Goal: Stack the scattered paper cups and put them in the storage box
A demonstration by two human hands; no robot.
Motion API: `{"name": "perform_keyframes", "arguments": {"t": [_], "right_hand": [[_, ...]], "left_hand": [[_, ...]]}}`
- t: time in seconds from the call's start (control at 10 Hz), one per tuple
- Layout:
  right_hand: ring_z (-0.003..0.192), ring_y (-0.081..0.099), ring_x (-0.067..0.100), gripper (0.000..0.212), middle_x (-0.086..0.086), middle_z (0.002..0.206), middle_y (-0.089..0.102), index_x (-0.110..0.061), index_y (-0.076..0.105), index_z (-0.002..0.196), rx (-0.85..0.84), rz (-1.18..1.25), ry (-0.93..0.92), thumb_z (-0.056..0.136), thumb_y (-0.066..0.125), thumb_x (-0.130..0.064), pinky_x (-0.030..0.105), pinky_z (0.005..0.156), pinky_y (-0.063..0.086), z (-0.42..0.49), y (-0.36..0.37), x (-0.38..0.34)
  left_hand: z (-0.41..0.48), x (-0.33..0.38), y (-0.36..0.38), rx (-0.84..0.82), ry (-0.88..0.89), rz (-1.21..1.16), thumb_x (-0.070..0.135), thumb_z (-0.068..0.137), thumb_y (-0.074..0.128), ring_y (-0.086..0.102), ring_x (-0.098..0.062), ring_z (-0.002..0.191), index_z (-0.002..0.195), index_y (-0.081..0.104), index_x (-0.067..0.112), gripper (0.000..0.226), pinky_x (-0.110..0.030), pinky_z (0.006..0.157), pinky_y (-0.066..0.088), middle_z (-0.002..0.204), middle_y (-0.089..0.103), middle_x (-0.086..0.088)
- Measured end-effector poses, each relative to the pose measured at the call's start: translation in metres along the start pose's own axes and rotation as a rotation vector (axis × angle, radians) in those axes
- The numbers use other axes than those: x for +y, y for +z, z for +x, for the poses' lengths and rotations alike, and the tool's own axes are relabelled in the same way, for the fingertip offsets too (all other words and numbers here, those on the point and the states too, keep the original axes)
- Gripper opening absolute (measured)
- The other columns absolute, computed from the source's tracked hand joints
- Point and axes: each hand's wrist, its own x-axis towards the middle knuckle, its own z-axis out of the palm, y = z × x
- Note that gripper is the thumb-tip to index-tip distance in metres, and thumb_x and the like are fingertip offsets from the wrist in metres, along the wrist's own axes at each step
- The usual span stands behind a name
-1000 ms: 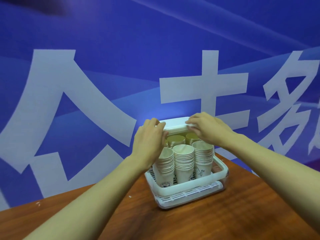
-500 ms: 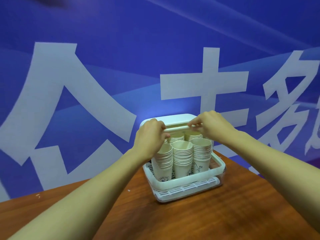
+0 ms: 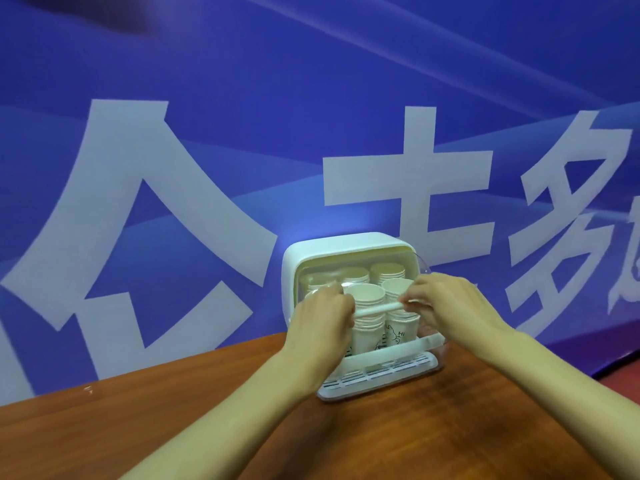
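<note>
A white storage box (image 3: 346,247) of stacked paper cups (image 3: 367,299), one printed "HI", sits at the wooden counter's (image 3: 346,441) far edge, bare wood before it, left hand (image 3: 322,318) and right hand (image 3: 450,306) curled round its clear lid's white bar (image 3: 377,309), a blue banner (image 3: 311,98) with big white Chinese characters behind.
</note>
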Motion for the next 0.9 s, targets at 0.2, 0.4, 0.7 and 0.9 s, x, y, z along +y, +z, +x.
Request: {"name": "perform_keyframes", "arguments": {"t": [0.2, 0.4, 0.7, 0.9], "right_hand": [[0.085, 0.055, 0.010, 0.009, -0.011, 0.088, 0.054, -0.032, 0.072, 0.088, -0.100, -0.057, -0.037, 0.092, 0.064, -0.032, 0.031, 0.070, 0.049, -0.032, 0.029, 0.001], [0.082, 0.064, 0.017, 0.009, -0.010, 0.087, 0.066, -0.032, 0.076, 0.085, -0.162, -0.125, 0.028, 0.082, 0.068, -0.029, 0.033, 0.069, 0.053, -0.018, 0.026, -0.006], [0.082, 0.064, 0.018, 0.038, -0.004, 0.091, 0.069, -0.025, 0.065, 0.084, -0.264, -0.237, 0.089, 0.089, 0.054, -0.061, 0.034, 0.068, 0.052, -0.014, 0.008, -0.034], [0.093, 0.066, 0.021, 0.028, -0.002, 0.102, 0.071, -0.023, 0.067, 0.099, -0.241, -0.380, 0.025, 0.090, 0.057, -0.047, 0.030, 0.066, 0.044, -0.017, -0.002, -0.086]], "left_hand": [[-0.033, 0.022, 0.014, -0.178, 0.053, 0.185, -0.006, 0.078, 0.056, 0.054, -0.028, 0.089, 0.086, 0.058, 0.011, 0.019, -0.036, 0.060, 0.027, 0.096, 0.052, -0.005], [-0.034, 0.027, 0.016, -0.142, 0.063, 0.222, -0.007, 0.080, 0.054, 0.051, -0.027, 0.094, 0.091, 0.059, 0.009, 0.020, -0.035, 0.063, 0.029, 0.100, 0.054, -0.007], [-0.099, 0.004, 0.024, -0.224, 0.034, -0.015, 0.045, 0.096, 0.050, 0.028, -0.020, 0.138, 0.153, 0.018, 0.022, 0.070, -0.035, 0.109, 0.036, 0.157, 0.019, 0.001], [-0.145, -0.031, -0.047, -0.173, -0.118, 0.103, 0.059, 0.096, 0.040, 0.033, -0.019, 0.140, 0.149, 0.030, 0.026, 0.063, -0.039, 0.110, 0.035, 0.158, 0.026, 0.002]]}}
